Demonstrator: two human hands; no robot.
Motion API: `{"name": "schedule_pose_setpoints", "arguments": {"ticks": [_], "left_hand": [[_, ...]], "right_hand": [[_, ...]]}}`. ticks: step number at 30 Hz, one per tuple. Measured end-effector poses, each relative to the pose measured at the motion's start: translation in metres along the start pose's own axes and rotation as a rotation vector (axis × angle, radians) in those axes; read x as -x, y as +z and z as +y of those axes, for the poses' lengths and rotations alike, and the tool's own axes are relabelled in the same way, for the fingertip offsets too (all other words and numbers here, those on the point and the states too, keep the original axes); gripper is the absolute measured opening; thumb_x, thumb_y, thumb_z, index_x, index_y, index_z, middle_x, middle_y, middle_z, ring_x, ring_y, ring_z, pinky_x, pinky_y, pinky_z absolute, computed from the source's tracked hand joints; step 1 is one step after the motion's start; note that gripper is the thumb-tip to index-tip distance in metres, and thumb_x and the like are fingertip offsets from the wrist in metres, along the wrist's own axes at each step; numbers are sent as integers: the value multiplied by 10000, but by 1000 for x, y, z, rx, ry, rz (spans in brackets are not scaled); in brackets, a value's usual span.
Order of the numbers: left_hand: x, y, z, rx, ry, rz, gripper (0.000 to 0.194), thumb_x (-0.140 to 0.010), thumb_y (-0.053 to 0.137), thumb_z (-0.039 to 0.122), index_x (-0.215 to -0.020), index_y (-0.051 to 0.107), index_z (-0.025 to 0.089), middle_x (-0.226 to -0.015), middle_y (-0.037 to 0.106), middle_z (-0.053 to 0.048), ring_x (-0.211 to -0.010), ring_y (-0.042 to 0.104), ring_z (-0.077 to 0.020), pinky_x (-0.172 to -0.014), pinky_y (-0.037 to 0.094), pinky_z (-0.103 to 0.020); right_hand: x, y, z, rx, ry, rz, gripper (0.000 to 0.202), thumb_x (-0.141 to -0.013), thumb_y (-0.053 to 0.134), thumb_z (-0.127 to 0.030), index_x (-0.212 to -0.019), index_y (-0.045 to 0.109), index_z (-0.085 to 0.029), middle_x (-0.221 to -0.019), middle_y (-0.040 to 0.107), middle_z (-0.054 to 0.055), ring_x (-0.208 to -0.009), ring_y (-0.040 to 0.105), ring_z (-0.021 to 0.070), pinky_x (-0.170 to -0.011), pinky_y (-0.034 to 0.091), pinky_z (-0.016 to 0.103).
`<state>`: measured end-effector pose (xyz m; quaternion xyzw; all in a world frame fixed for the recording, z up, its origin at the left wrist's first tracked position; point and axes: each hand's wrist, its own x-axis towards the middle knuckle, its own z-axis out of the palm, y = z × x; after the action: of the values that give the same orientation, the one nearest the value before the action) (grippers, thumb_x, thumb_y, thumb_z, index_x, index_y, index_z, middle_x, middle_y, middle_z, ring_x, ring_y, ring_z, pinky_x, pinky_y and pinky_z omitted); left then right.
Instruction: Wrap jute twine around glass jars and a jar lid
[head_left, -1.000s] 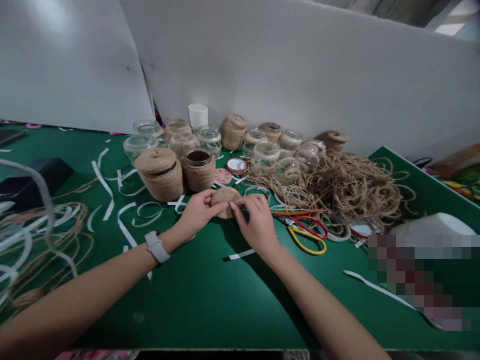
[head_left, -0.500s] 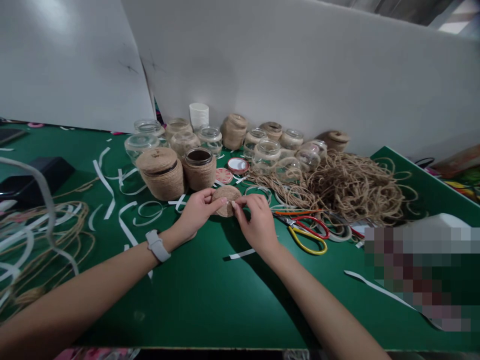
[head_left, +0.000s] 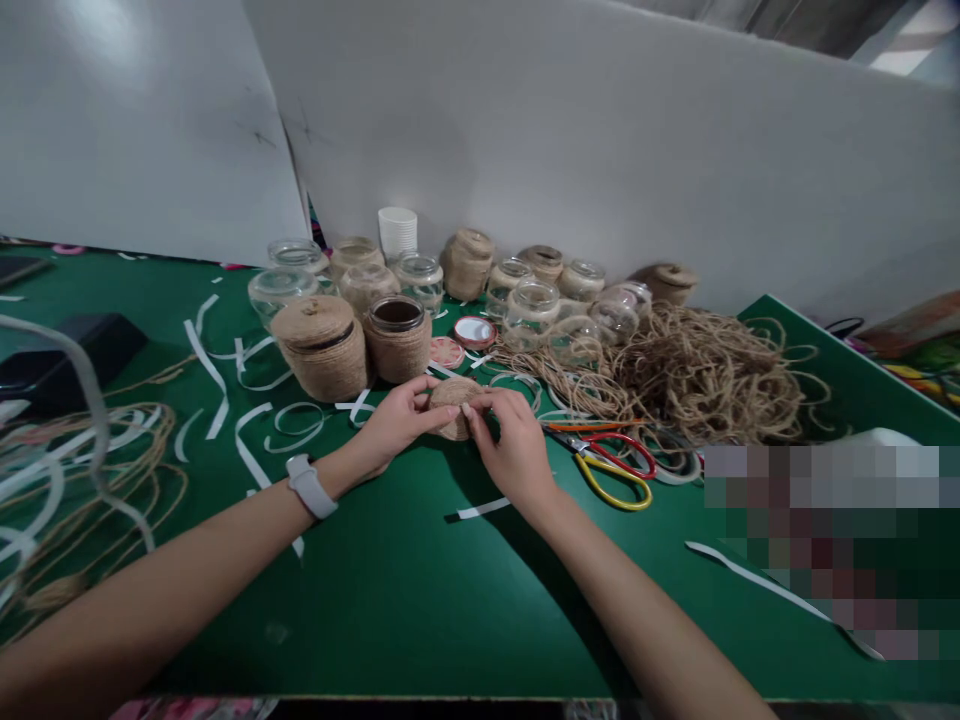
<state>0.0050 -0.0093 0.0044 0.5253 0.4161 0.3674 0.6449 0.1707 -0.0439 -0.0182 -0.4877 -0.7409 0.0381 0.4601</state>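
Fingers of both hands pinch a twine-wrapped lid (head_left: 452, 405) above the green table (head_left: 420, 600), left hand (head_left: 394, 425) at its nine o'clock, right hand (head_left: 510, 450) at four. Scissors (head_left: 611, 465) lie at the lid's three o'clock, wrapped jars (head_left: 349, 345) at ten.

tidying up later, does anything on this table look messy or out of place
Yes: white paper strips lie scattered over the green table, and loose twine sprawls in a tangled heap beside the scissors.
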Motion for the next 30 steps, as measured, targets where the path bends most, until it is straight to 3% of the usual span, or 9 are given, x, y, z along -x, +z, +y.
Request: {"name": "schedule_pose_setpoints", "arguments": {"ticks": [7,14,24,30], "left_hand": [[1,2,1,-115,26,124,320,-686,761,368,-854,579,165,-780,712,-11,-733,671,-168,-669,515,-276],[-2,1,-3,-31,50,201,352,-657,768,358,-888,600,153,-816,719,-25,-737,664,-163,-702,525,-284],[-1,2,-3,45,72,131,356,-723,728,423,-922,561,180,-816,703,-10,-780,671,-159,-749,539,-287],[0,2,-2,-2,77,109,473,-664,772,366,-1046,570,173,-856,728,-26,-787,680,-176,-745,529,-290]], "right_hand": [[0,0,1,26,-21,9,89,-931,544,-215,-906,628,-225,-920,693,54,-1011,545,233,-908,482,406],[-1,-4,2,129,38,-20,107,-939,533,-267,-922,620,-206,-903,694,67,-888,540,240,-789,451,398],[-1,-6,0,126,-6,-8,115,-932,524,-231,-855,609,-219,-852,682,58,-876,525,231,-792,431,397],[0,-6,-1,129,-12,-45,114,-927,520,-226,-860,611,-212,-849,680,63,-887,514,237,-799,433,405]]}}
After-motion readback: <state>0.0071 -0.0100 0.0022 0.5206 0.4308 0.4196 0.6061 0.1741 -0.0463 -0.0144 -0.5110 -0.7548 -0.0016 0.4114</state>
